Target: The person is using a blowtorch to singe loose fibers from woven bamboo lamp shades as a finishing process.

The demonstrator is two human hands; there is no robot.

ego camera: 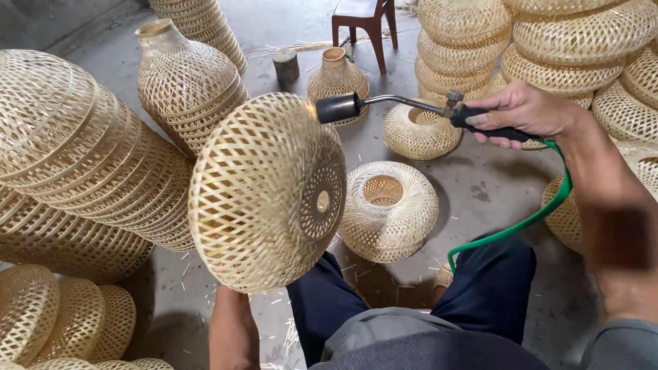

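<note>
Stacked woven shades (82, 164) fill nine o'clock; further stacks (548, 55) stand at one o'clock. Centre: a round bamboo lampshade (267, 195), raised on the left forearm, the left hand hidden behind it, grip not discernible. At two o'clock, the right hand (524, 113) is closed around a gas torch (404, 106), nozzle touching the lampshade's upper edge. A green hose (528, 219) trails toward five o'clock.

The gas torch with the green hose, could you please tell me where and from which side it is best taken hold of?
Take the gas torch by its black handle, where the right hand wraps it now, coming from the rear, hose end. The bent metal tube leads to the dark nozzle, which is flaming against the woven bamboo shade, so that front end is probably hot. The green hose trails off behind.
</note>
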